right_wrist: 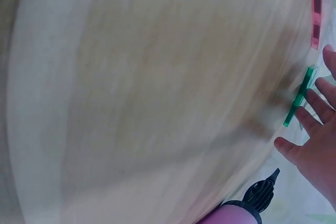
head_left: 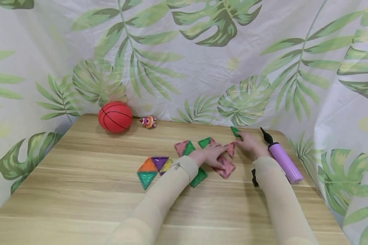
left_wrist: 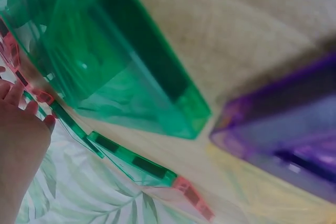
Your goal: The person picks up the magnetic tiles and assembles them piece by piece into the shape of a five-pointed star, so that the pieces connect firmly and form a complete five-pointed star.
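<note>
My left hand (head_left: 209, 156) lies over a cluster of translucent triangular magnetic tiles, fingers spread. A pink tile (head_left: 230, 169) shows below its fingers, and another pink tile (head_left: 231, 149) is by its fingertips. Green tiles lie on both sides of the hand, one green tile (head_left: 199, 177) in front and one green tile (head_left: 204, 142) behind. My right hand (head_left: 250, 145) reaches to the back of the table, its fingertips at a lone green triangle tile (head_left: 235, 131). In the right wrist view, its fingers are spread beside that green tile (right_wrist: 300, 97).
Left of the cluster lie joined orange (head_left: 148, 165), teal, purple and yellow tiles. A red ball (head_left: 115, 117) and a small toy figure (head_left: 148, 121) stand at the back left. A purple hand pump (head_left: 284, 161) lies beside the right forearm. A leaf-print cloth (head_left: 202, 68) hangs behind the table.
</note>
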`<state>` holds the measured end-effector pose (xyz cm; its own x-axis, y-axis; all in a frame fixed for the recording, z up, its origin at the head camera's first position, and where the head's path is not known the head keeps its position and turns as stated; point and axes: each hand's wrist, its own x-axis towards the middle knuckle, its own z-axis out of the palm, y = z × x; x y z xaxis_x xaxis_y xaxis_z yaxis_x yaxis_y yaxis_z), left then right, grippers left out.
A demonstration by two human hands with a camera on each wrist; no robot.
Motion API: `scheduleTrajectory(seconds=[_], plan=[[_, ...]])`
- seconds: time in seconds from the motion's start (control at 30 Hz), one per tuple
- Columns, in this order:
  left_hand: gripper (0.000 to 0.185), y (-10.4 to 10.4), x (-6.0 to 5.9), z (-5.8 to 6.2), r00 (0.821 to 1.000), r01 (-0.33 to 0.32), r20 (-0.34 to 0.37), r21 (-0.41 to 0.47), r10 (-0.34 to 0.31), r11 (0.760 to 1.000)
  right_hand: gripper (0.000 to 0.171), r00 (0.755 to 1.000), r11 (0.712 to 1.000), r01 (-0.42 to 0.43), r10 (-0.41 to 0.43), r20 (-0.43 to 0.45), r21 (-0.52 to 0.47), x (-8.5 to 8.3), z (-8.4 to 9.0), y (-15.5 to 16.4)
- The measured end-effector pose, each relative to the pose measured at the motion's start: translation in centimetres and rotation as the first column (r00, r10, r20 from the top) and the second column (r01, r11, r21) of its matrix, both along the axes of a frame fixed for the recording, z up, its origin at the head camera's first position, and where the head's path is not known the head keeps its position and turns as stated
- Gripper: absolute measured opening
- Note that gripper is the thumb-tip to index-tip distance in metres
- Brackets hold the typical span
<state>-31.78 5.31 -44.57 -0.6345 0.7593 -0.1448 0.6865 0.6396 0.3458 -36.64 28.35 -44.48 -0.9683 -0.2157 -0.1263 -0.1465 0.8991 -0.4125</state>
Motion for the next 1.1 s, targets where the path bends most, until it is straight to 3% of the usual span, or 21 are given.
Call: scheduleTrajectory(seconds=[0.2,0.33,0.53,0.73,0.87,0.97,1.1], plan=[[0.08,-0.5,-0.4,-0.4,1.0,0.004,-0.005,0.036,-0.004,0.999,0.057,1.0,0.999,0.029,-0.029,0.01,-0.016,0.3,0.1,0.4],[0.074,-0.6,-0.6,-0.5,1.0,-0.001,-0.001,0.011,0.001,1.0,0.052,1.0,1.0,0.008,-0.008,-0.011,0.022,0.5,0.2,0.9],[0.067,-0.3,-0.6,-0.7,1.0,0.007,-0.028,-0.04,-0.008,0.999,0.044,0.994,0.998,-0.032,0.038,-0.102,0.061,0.7,-0.3,2.3],[0.067,-0.2,-0.4,-0.7,1.0,0.003,-0.023,-0.05,-0.004,0.999,0.033,0.967,0.992,-0.113,0.122,-0.223,0.053,1.3,-0.7,4.0],[0.067,-0.3,-0.4,-0.6,1.0,-0.004,-0.025,-0.059,0.003,0.998,0.029,0.958,0.989,-0.145,0.15,-0.243,0.04,1.6,-0.7,4.8],[0.068,-0.3,-0.4,-0.5,1.0,-0.008,-0.029,-0.069,0.006,0.998,0.03,0.968,0.993,-0.12,0.117,-0.221,-0.001,1.7,-0.5,5.1],[0.068,-0.1,-0.4,-0.5,0.999,-0.006,-0.033,-0.077,0.003,0.997,0.041,0.984,0.999,-0.024,0.016,-0.176,-0.04,1.7,-0.2,4.7]])
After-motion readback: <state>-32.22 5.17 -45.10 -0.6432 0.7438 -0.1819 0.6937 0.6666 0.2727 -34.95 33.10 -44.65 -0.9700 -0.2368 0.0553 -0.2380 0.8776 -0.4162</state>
